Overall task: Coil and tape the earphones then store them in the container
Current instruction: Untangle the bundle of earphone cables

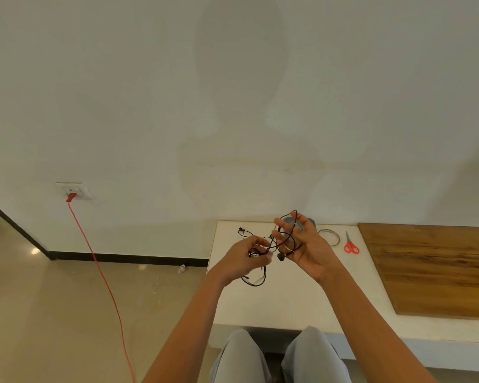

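Black wired earphones (256, 281) hang in loose loops above the white ledge (288, 299). My left hand (249, 258) pinches a stretch of the cord, and a loop dangles below it. My right hand (304, 247) is raised palm toward me with fingers spread, the cord wound around the fingers and an earbud hanging by its thumb. A grey container (311, 223) stands at the wall, mostly hidden behind my right hand. A roll of clear tape (329, 236) lies just right of it.
Red-handled scissors (351, 244) lie on the ledge beside the tape. A wooden board (432, 269) covers the ledge's right part. A red cable (100, 272) runs from a wall socket (74, 192) down across the floor on the left. My knees show below the ledge.
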Demonstrator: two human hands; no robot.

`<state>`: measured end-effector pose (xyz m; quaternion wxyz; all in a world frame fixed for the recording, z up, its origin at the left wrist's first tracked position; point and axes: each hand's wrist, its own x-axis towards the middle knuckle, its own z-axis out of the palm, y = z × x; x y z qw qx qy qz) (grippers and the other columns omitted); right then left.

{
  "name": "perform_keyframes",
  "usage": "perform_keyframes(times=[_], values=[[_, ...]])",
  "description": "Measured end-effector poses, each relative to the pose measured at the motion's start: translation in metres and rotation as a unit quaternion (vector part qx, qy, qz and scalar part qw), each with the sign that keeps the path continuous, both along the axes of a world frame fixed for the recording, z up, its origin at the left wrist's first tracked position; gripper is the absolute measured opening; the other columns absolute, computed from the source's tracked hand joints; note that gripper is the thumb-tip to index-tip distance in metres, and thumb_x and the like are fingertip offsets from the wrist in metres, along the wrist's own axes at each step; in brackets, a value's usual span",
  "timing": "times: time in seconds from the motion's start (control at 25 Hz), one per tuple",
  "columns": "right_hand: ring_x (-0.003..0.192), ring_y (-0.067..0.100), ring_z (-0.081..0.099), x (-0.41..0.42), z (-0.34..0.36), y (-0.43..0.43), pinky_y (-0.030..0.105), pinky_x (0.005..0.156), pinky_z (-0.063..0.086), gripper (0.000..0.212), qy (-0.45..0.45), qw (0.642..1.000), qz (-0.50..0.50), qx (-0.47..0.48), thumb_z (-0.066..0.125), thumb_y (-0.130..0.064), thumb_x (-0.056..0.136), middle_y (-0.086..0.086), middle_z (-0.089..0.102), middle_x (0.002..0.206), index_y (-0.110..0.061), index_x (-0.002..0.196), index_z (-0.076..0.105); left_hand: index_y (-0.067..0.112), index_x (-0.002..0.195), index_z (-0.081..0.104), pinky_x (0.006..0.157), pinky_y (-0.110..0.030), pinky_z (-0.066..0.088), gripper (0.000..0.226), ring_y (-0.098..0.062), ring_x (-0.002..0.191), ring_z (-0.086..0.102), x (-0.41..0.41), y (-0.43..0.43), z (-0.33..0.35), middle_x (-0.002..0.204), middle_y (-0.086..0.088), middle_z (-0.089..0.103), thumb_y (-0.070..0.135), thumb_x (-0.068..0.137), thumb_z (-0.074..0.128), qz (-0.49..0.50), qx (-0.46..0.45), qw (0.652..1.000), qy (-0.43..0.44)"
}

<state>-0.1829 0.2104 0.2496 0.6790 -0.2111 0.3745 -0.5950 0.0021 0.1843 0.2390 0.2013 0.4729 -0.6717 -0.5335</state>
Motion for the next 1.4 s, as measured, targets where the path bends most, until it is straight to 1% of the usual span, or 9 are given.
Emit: perform_keyframes(times=[0.16,0.32,0.44,0.6,0.68,0.84,1.04,1.2,1.4], values=[[0.084,0.023,0.068,-0.001,-0.001,0.002,0.03,0.071,0.054,0.013,0.056,0.998,-0.031,0.026,0.054,-0.009,0.094,0.007,0.071,0.098,-0.015,0.105,0.058,0.022,0.092,0.073,0.068,-0.016,0.047,0.017,-0.007,0.079,0.064,0.009,-0.005,0.002,0.089,0.008,0.071,0.022,0.096,0.056,0.037,-0.106,0.993,-0.029],[0.065,0.021,0.072,-0.001,-0.015,0.002,0.025,0.053,0.055,0.013,0.072,0.983,-0.05,0.161,0.052,-0.008,0.094,0.016,0.069,0.085,-0.001,0.086,0.058,0.014,0.091,0.073,0.061,-0.006,0.038,0.017,0.011,0.069,0.057,0.019,-0.012,0.007,0.082,0.014,0.07,0.012,0.094,0.056,0.141,-0.207,0.967,-0.034],[0.049,0.016,0.064,0.005,-0.025,0.002,0.021,0.046,0.051,0.015,0.14,0.968,-0.075,0.195,0.049,-0.006,0.095,0.013,0.069,0.067,0.004,0.09,0.059,0.017,0.092,0.074,0.07,-0.02,0.046,0.015,-0.002,0.081,0.061,0.024,-0.02,0.002,0.086,0.009,0.071,0.014,0.093,0.059,0.181,-0.289,0.938,-0.062],[0.05,0.017,0.053,0.005,-0.029,0.004,0.019,0.039,0.046,0.015,0.222,0.944,-0.124,0.213,0.041,0.007,0.089,0.016,0.064,0.073,0.002,0.092,0.055,0.018,0.094,0.071,0.063,-0.028,0.049,0.014,-0.014,0.066,0.057,0.026,-0.018,0.005,0.089,0.004,0.066,0.016,0.094,0.058,0.218,-0.359,0.903,-0.082],[0.045,0.017,0.057,0.002,-0.031,0.003,0.021,0.038,0.048,0.016,0.183,0.941,-0.162,0.233,0.04,0.012,0.086,0.019,0.062,0.075,0.001,0.087,0.052,0.018,0.096,0.071,0.06,-0.023,0.046,0.015,-0.012,0.065,0.056,0.026,-0.015,0.009,0.093,0.006,0.064,0.017,0.095,0.056,0.231,-0.392,0.885,-0.102],[0.053,0.012,0.06,-0.017,-0.04,0.001,0.018,0.037,0.049,0.016,-0.139,0.929,-0.238,0.248,0.05,0.012,0.087,0.019,0.056,0.098,-0.004,0.09,0.053,0.014,0.097,0.072,0.06,-0.026,0.049,0.016,-0.012,0.064,0.058,0.031,-0.018,0.011,0.093,0.0,0.065,0.013,0.095,0.056,0.259,-0.401,0.874,-0.089],[0.037,0.004,0.055,-0.023,-0.06,0.012,0.011,0.032,0.039,0.006,-0.033,0.949,-0.11,0.292,0.056,0.004,0.088,0.015,0.065,0.089,-0.002,0.088,0.058,0.013,0.096,0.071,0.064,-0.019,0.044,0.015,-0.011,0.068,0.057,0.039,-0.024,0.009,0.088,-0.002,0.067,0.011,0.095,0.056,0.303,-0.381,0.872,-0.048],[0.048,0.008,0.06,-0.029,-0.08,0.019,0.015,0.043,0.05,0.013,-0.131,0.938,-0.152,0.284,0.054,-0.005,0.092,0.011,0.072,0.073,0.001,0.102,0.061,0.018,0.096,0.071,0.062,-0.019,0.045,0.015,-0.009,0.071,0.058,0.04,-0.028,0.016,0.089,0.003,0.067,0.018,0.096,0.055,0.284,-0.378,0.879,-0.06],[0.075,0.019,0.059,-0.03,-0.087,0.021,0.022,0.063,0.056,0.02,-0.116,0.937,-0.214,0.251,0.051,-0.003,0.094,0.021,0.061,0.106,0.001,0.113,0.054,0.028,0.096,0.071,0.065,-0.027,0.05,0.015,-0.013,0.073,0.06,0.036,-0.029,0.017,0.091,0.009,0.065,0.028,0.095,0.056,0.194,-0.372,0.904,-0.086]])
